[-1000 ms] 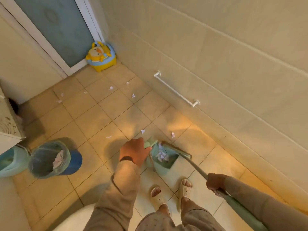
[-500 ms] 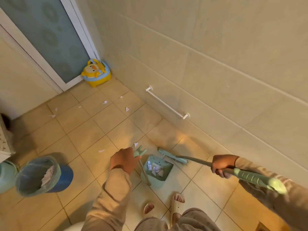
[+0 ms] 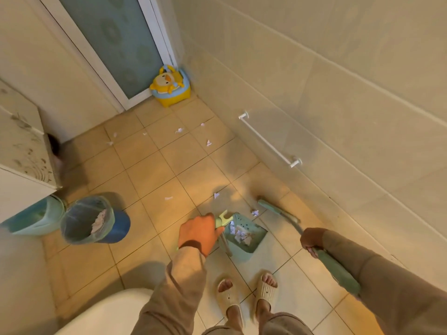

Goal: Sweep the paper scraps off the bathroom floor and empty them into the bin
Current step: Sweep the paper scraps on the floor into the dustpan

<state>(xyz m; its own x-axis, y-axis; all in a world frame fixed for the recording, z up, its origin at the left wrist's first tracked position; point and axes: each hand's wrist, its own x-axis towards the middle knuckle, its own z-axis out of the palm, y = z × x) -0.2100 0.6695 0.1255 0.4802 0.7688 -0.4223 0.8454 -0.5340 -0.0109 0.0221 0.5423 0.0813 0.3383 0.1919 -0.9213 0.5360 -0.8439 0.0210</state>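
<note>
The sweeping step is under way, not yet the emptying: the left hand (image 3: 198, 234) is clenching the upright handle of the green dustpan (image 3: 244, 235), which is resting on the floor just in front of the person's slippered feet, and the right hand (image 3: 312, 240) is gripping the long handle of the broom (image 3: 278, 211), whose head is lying on the tiles just beyond the dustpan, toward the wall. A small heap of paper scraps (image 3: 239, 234) is already sitting inside the dustpan, and one scrap is lying right at its far lip, between pan and broom head. Judging by this, the next move is calling for a short pull of the broom toward the dustpan mouth, with the pan kept flat so nothing slides under the edge. More scraps are waiting farther from the dustpan: two just beyond it, and a scatter well beyond it near the yellow duck potty (image 3: 170, 87) by the frosted door. The bin (image 3: 88, 222), lined with a bag and already holding some paper, is standing well to the left of the dustpan, beside a pale blue pail (image 3: 33, 217). The floor (image 3: 154, 175) is smooth tan tile with grout lines that may be catching light scraps, and a white rail (image 3: 268, 141) is running low along the tiled wall beyond the broom.
</note>
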